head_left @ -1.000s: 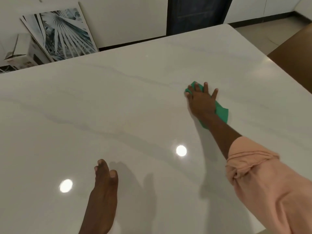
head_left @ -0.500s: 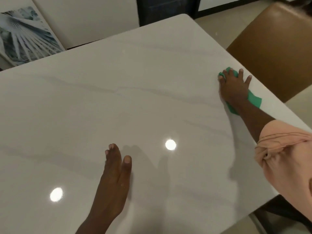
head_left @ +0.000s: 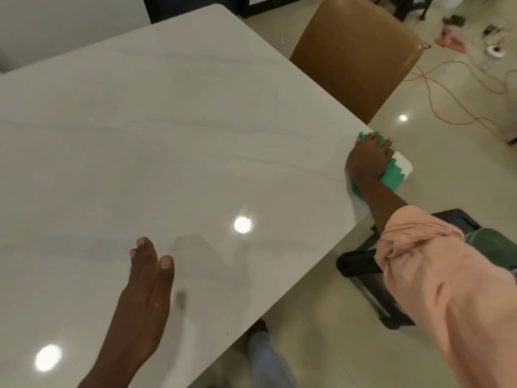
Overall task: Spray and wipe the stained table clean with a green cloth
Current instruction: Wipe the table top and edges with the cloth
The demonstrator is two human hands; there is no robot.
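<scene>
The white marble-look table (head_left: 173, 135) fills most of the view and shines with lamp reflections. My right hand (head_left: 369, 158) lies flat on the green cloth (head_left: 393, 175) at the table's near right corner, fingers spread over it and pressing it down. Part of the cloth sticks out past my fingers and under my wrist. My left hand (head_left: 145, 292) rests on the tabletop near the front edge, fingers straight and together, holding nothing. No spray bottle is in view.
A brown padded chair (head_left: 355, 51) stands against the table's right side. Cables (head_left: 461, 88) trail over the tiled floor at the far right. A black stool or frame (head_left: 363, 267) sits on the floor below my right arm.
My right hand has slid the cloth rightward across the table, from its middle to the right corner. The view has swung right with it. My left hand has stayed flat on the table.
</scene>
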